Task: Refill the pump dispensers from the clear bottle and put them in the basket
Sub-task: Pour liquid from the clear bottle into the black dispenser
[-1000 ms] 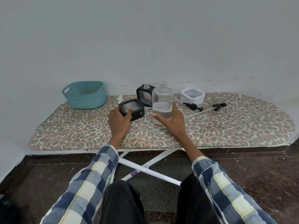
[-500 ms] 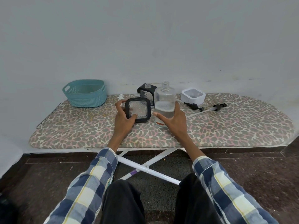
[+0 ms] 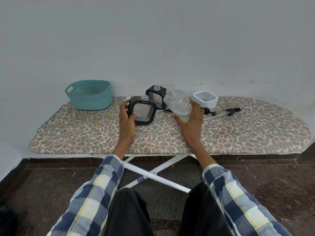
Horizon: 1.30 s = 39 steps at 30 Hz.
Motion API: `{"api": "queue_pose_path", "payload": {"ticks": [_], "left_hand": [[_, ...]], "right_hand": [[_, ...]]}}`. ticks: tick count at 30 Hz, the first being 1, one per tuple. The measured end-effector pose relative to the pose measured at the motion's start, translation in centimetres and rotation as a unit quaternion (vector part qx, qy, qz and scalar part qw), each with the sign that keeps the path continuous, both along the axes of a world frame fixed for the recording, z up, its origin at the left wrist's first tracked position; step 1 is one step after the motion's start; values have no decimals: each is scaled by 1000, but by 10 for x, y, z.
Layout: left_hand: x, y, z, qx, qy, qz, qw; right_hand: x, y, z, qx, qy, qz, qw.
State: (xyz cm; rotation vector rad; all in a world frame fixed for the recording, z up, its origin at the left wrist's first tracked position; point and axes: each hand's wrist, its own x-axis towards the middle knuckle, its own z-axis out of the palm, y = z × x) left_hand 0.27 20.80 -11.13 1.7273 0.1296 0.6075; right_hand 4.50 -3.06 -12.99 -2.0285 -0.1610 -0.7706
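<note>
Two hands busy: our left hand grips the black dispenser, right hand wraps the tilted clear bottle. Necks aren't lined up yet, so liquid could spill on the ironing board w/ more tilt

Got my left hand gripping the black square dispenser, tipped up on the ironing board. My right hand holds the clear bottle tilted, neck pointing toward it. Teal basket sits far left.
</note>
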Motion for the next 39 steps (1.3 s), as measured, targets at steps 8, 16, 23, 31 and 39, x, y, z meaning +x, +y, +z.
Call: {"api": "queue_pose_path", "payload": {"ticks": [8,16,23,31,39], "left_hand": [[-1,-1,2,-14,-26,-9,1000],[-2,-2,2,-31,-54,-39,997],[2,0,-4,15,-58,-47,997],[6,2,-7,47,-58,-51,996],[5,2,-8,121,-57,-37,990]], "right_hand": [[2,3,-2,-126,-30,-57,990],[-1,5,0,-191,-9,-101,976],[-2,6,1,-205,0,-113,972],[-3,6,2,-203,12,-111,973],[-3,6,5,-210,28,-106,972]]}}
